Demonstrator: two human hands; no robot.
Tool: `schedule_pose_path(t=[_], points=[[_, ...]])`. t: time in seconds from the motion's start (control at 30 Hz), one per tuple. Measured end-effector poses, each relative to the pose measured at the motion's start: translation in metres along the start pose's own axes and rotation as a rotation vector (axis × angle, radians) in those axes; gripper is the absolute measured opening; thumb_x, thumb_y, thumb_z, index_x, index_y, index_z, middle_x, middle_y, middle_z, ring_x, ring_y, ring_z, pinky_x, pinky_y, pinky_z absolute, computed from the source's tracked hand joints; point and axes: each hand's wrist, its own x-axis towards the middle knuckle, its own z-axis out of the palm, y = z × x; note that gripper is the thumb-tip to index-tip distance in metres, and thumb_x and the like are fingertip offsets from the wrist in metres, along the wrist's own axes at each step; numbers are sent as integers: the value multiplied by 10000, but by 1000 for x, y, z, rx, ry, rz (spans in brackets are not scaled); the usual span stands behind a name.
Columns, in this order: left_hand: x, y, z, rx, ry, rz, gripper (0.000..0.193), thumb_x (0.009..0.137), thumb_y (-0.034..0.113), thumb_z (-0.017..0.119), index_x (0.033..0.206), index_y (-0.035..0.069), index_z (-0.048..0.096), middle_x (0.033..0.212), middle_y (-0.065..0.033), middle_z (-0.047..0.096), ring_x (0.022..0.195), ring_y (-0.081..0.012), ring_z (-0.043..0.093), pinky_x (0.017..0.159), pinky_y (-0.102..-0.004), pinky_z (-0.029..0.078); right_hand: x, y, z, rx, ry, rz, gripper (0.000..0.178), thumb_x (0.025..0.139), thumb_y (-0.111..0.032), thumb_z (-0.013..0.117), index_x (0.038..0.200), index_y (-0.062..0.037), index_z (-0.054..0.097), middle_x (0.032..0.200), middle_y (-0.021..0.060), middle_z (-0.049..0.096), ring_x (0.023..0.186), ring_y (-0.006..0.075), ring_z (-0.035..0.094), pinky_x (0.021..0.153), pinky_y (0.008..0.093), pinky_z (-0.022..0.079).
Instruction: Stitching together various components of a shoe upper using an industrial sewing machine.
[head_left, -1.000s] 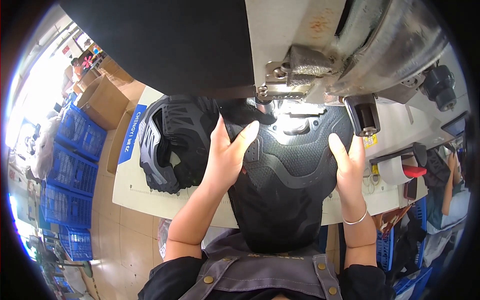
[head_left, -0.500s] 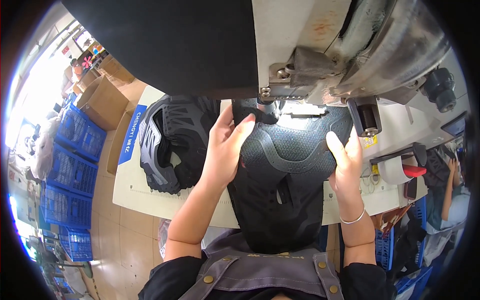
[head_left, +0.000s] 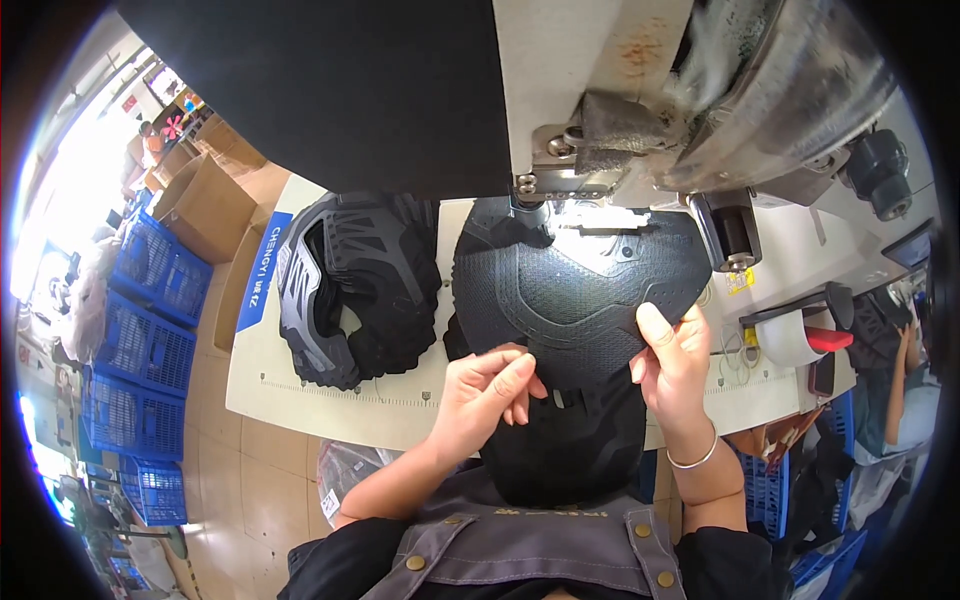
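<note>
A flat black textured shoe upper point(head_left: 575, 290) lies on the table beneath the lit needle area of a sewing machine point(head_left: 600, 150). My right hand point(head_left: 675, 360) grips its lower right edge, thumb on top and the other fingers partly hidden. Just below its lower left edge, my left hand point(head_left: 490, 390) is closed, thumb pressed to the index finger; whether something thin sits in that pinch cannot be made out. More black uppers point(head_left: 570, 450) hang over the table's front edge toward my lap. To the left stands a curved stack of black shoe uppers point(head_left: 385, 270).
The pale table point(head_left: 400, 415) carries a ruler strip near its front edge. Yellow-handled scissors point(head_left: 740, 355) and a red-and-white object point(head_left: 815, 338) lie at the right. Blue crates point(head_left: 140, 400) and cardboard boxes point(head_left: 205, 205) stand left. Another person's arm point(head_left: 905, 370) shows far right.
My left hand has left the upper's left side and moved down toward me, closing in a pinch. The upper has turned and lies flatter; my right hand has slid lower along its edge.
</note>
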Motion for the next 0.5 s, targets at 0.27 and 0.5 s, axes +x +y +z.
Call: schedule_pose_path(t=[0.27, 0.5], points=[[5, -17, 19, -3, -12, 6, 229, 861, 243, 550, 855, 16, 581, 764, -16, 572, 594, -50, 499, 492, -183, 386, -12, 0, 4, -41, -77, 64, 67, 827, -72, 560, 807, -9, 553, 628, 26, 555, 395, 67, 445, 363, 178, 365], [25, -4, 51, -275, 159, -11, 250, 911, 210, 449, 1003, 1, 549, 987, -15, 548, 926, -93, 492, 846, -243, 377, -25, -23, 1, -216, -344, 413, 166, 858, -133, 520, 850, 17, 589, 669, 99, 633, 404, 45, 450, 375, 172, 353]])
